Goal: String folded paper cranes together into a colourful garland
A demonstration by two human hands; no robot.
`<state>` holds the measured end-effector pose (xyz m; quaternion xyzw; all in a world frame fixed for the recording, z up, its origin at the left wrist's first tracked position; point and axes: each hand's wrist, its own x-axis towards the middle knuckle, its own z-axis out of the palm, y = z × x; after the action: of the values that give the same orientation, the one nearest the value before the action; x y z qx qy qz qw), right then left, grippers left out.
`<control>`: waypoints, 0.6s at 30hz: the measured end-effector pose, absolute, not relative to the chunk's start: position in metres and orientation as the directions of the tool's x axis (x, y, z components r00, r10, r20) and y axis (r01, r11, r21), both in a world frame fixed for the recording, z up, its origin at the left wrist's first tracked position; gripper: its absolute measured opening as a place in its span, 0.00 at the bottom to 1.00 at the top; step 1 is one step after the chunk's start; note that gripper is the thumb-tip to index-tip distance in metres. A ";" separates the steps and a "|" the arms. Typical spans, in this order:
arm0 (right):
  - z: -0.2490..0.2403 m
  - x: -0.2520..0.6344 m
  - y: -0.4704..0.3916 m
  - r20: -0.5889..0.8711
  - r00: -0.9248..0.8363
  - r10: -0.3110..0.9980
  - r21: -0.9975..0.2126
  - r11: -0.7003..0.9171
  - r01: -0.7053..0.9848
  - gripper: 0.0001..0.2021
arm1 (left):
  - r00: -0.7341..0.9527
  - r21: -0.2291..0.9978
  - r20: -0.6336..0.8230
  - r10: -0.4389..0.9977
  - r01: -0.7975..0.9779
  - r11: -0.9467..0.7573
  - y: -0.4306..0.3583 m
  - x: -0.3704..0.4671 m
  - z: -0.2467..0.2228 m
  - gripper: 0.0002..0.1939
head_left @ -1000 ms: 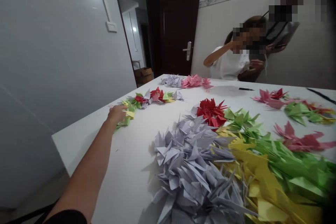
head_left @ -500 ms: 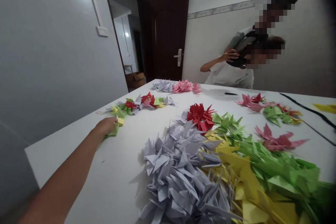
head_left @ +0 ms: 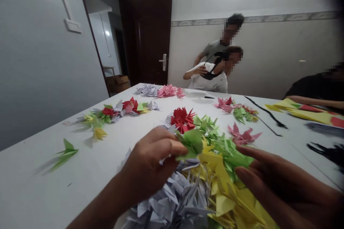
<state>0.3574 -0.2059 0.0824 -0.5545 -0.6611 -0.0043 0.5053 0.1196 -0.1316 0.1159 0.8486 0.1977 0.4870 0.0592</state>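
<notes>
Over the big pile, my left hand (head_left: 154, 161) pinches a green folded paper piece (head_left: 192, 143) between thumb and fingers. My right hand (head_left: 279, 182) is at the lower right, thumb and index finger apart, beside the green folded papers (head_left: 224, 150); nothing shows between the fingertips. Beneath both hands lie grey-lilac folded papers (head_left: 172, 196) and yellow ones (head_left: 225, 200). A red cluster (head_left: 182, 118) sits just behind my left hand. A single green piece (head_left: 66, 155) lies alone at the left, near a yellow piece (head_left: 99, 134).
A mixed-colour row (head_left: 118, 111) and a pink cluster (head_left: 168, 91) lie farther back on the white table (head_left: 34, 179). At the right are pink pieces (head_left: 243, 135), black cords (head_left: 266, 112) and yellow sheets (head_left: 309, 112). Two people are behind the table, another at the far right.
My left hand has moved from the table's left side to above the pile, now holding a green piece. My right hand has come into view. The camera has turned right.
</notes>
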 end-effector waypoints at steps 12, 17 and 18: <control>0.095 0.335 -0.201 0.687 -0.075 0.723 -0.502 0.547 0.670 0.12 | 0.579 0.218 0.774 0.256 0.136 -0.966 -0.139 0.139 0.100 0.06; 0.089 0.330 -0.200 0.759 -0.059 0.648 -0.487 0.626 0.609 0.14 | 0.597 0.229 0.766 0.239 0.094 -0.969 -0.144 0.140 0.098 0.11; 0.088 0.329 -0.201 0.762 -0.056 0.645 -0.485 0.627 0.610 0.15 | 0.574 0.235 0.780 0.250 0.101 -0.967 -0.143 0.140 0.096 0.12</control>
<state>0.3293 -0.2005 0.0885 -0.4317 -0.7266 0.0165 0.5342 0.1402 -0.1432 0.0959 0.8832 0.0994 0.4508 0.0825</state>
